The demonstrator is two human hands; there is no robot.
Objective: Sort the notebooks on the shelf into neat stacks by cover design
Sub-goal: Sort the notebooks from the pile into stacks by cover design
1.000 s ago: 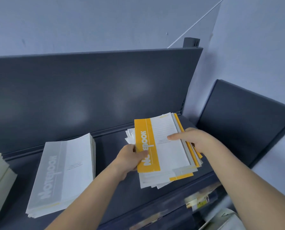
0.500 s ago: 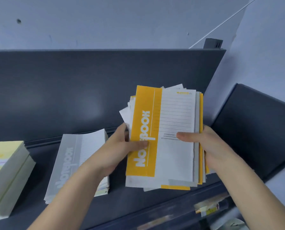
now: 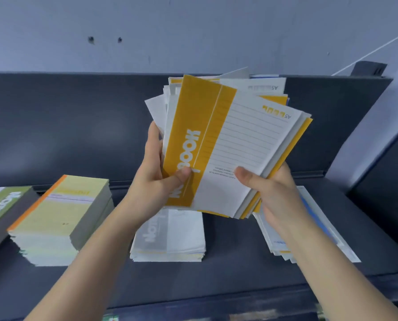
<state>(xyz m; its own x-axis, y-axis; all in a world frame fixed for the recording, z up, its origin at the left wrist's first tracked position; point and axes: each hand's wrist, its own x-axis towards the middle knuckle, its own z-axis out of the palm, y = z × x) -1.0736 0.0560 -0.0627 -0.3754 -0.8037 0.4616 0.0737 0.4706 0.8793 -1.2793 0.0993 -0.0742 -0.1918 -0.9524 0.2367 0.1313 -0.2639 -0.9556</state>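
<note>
Notebooks (image 3: 239, 147) in left hand (image 3: 154, 181), right hand (image 3: 274, 193)

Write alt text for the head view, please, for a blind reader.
Left hand and right hand hold a fanned bundle of notebooks, yellow-banded cover on top, above a dark shelf. On it lie a green stack, a pale yellow stack, a grey stack and a blue-and-white pile.

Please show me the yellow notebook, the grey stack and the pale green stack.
yellow notebook (image 3: 198, 107), head view, on its yellow band above the lettering.
grey stack (image 3: 184, 230), head view, on the white half of its top cover.
pale green stack (image 3: 61, 209), head view, middle of its top cover.
</note>
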